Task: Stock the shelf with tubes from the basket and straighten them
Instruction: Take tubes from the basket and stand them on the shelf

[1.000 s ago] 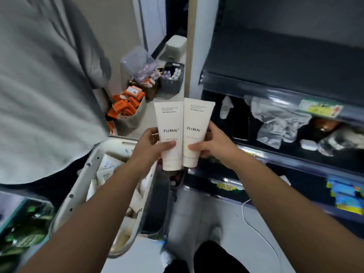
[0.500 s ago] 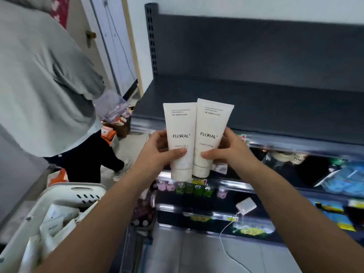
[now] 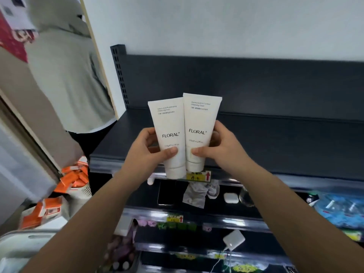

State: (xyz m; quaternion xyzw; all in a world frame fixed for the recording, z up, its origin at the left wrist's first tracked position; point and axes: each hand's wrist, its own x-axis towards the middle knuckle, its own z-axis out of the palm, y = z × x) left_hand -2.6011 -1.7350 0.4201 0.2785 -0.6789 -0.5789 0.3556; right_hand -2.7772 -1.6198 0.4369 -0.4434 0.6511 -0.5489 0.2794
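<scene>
The left hand (image 3: 149, 154) has its fingers (image 3: 171, 151) clamped on the left tube (image 3: 170, 123), and the right hand (image 3: 219, 148) on the right tube (image 3: 199, 117). The tubes touch, caps down, over the near edge of the dark shelf (image 3: 285, 142).

Two tubes up front, side by side and touching, caps down: left tube (image 3: 170, 134) in the left grip (image 3: 145, 154), right tube (image 3: 199, 125) in the right grip (image 3: 222, 148), the right one sitting a bit higher. Both are held in front of the top shelf (image 3: 275, 138), caps level with its front edge, just above a price tag (image 3: 198, 176). On the shelf below there's a crumpled wrapper (image 3: 197, 192) under that tag, with a small case (image 3: 230, 198) to its right. The next shelf down has a row of little bottles (image 3: 173, 225). The basket (image 3: 29, 236) is bottom left, a pile of boxes (image 3: 73, 178) is behind it, and another person (image 3: 65, 79) stands off to the left.
</scene>
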